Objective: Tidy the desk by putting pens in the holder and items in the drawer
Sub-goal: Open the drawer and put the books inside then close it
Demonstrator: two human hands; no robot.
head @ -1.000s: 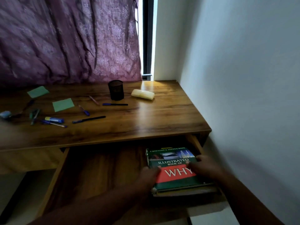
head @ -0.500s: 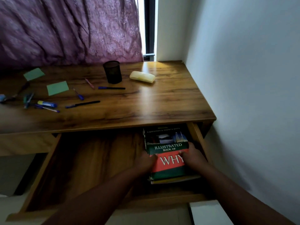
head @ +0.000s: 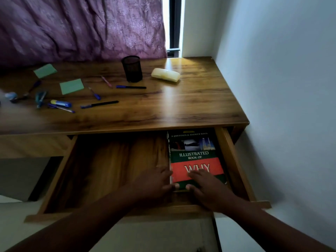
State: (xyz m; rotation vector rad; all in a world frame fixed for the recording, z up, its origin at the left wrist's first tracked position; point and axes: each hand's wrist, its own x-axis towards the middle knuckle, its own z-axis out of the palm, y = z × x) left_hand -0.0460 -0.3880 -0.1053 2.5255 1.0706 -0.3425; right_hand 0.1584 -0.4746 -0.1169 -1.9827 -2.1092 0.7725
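A green and red book [head: 195, 151] titled "Illustrated Book of Why" lies flat at the right end of the open wooden drawer [head: 234, 166]. My left hand [head: 154, 184] grips its near left corner. My right hand [head: 205, 186] rests on the cover, thumb at the near edge. On the desk [head: 181, 106] stands a black mesh pen holder [head: 132, 69]. Loose pens lie around it: a blue and black one [head: 131, 87] just in front, another [head: 99, 104] nearer me, a small blue one [head: 94, 93] and a pink one [head: 107, 81].
A cream case [head: 165, 74] lies right of the holder. Two green sticky notes [head: 71, 86] [head: 45, 70] and more pens and a blue and yellow marker [head: 61, 103] sit at the desk's left. A white wall closes the right side; a purple curtain hangs behind.
The book has gone down from a tilted hold to lying flat, pushed further back along the drawer's right side. My hands have slid to its near end.
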